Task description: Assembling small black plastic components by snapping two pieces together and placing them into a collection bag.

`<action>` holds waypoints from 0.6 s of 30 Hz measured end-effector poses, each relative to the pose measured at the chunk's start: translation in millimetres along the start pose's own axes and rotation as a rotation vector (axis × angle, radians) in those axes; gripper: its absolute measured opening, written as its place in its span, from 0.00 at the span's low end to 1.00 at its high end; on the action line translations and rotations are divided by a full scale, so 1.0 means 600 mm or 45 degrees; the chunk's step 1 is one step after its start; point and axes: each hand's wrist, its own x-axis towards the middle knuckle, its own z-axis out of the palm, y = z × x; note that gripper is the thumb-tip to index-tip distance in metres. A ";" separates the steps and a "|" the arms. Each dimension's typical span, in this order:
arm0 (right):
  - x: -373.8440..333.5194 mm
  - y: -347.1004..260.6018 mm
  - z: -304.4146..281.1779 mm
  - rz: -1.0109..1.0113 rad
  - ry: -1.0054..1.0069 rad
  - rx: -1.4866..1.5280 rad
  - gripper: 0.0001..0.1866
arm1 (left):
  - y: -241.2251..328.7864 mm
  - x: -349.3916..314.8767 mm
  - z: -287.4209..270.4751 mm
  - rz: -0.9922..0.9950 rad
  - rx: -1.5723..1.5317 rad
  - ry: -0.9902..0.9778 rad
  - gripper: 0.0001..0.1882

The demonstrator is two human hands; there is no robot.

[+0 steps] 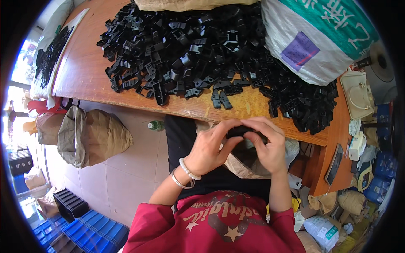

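Observation:
Just off the table's front edge, my left hand (pixel 214 145) and my right hand (pixel 268 143) meet over my lap. Both pinch a small black plastic part (pixel 238 131) between thumbs and forefingers; the fingers cover much of it. Below the hands, an open paper sack (pixel 244 165) sits at my lap, its inside mostly hidden. A large heap of black plastic parts (pixel 181 55) spreads over the wooden table (pixel 84 76) in front of me. Two loose black pieces (pixel 221 100) lie near the front edge, nearest to my hands.
A white and green woven sack (pixel 312 46) stands on the heap's right. Brown paper sacks (pixel 97 135) and a green bottle (pixel 156 125) are on the floor at left. Blue crates (pixel 97 232) sit lower left. A phone (pixel 334 164) and a cream handbag (pixel 357 95) lie at right.

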 end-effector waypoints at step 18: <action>0.090 0.073 0.057 -0.243 0.164 -0.938 0.12 | -0.083 0.012 -0.113 -0.147 0.724 0.993 0.04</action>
